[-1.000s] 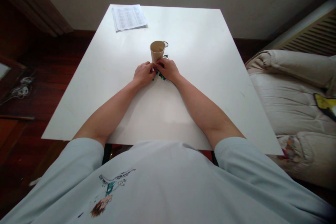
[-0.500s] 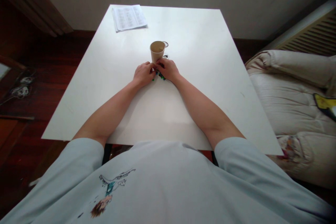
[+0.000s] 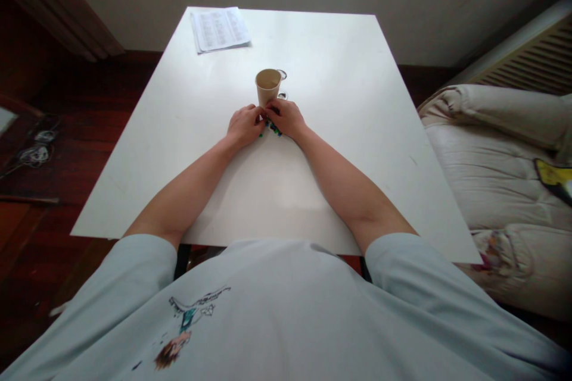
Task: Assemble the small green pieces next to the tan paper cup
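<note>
A tan paper cup [image 3: 267,86] stands upright on the white table, just beyond my two hands. My left hand [image 3: 244,124] has its fingers bent and pressed together in front of the cup. Beside it, my right hand [image 3: 287,118] is closed too, its fingertips meeting those of the left. What the fingertips pinch is too small to make out. Under and between the hands lie several small green and dark blue pieces [image 3: 274,128], partly hidden by the fingers. Behind the cup's right side are two small ring-like things, one by its rim [image 3: 282,74] and one lower [image 3: 283,96].
Printed papers [image 3: 221,30] lie at the far left corner of the white table [image 3: 339,59]. A pale sofa [image 3: 482,161] with a yellow and black item [image 3: 554,178] stands to the right. Cables [image 3: 36,152] are on the left.
</note>
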`<state>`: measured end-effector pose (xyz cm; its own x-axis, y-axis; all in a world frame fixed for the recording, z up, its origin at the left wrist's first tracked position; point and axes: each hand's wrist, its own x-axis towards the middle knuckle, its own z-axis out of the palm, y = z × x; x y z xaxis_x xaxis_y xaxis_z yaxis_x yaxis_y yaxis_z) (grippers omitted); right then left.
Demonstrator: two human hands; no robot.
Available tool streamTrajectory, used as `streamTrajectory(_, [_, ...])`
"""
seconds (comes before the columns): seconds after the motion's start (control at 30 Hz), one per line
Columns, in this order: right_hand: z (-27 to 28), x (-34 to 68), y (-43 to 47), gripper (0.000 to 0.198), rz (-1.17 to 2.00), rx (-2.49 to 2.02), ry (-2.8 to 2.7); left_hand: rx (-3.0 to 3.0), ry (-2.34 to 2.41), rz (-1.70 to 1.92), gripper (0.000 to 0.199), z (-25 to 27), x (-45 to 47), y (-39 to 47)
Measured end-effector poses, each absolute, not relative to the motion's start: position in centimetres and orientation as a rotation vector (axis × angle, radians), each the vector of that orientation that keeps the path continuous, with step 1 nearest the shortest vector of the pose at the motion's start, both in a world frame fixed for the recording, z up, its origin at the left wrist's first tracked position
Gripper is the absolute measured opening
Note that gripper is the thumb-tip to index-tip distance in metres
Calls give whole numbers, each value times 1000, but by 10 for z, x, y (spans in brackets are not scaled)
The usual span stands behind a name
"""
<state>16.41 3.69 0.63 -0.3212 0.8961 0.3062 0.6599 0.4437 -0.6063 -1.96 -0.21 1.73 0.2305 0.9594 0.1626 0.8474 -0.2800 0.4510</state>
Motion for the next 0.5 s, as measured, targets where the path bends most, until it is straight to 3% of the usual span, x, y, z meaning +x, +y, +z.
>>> streamTrajectory(0.5, [10, 163, 35, 30, 514, -1335, -2103, 2231, 1674, 604, 31, 19, -19, -3])
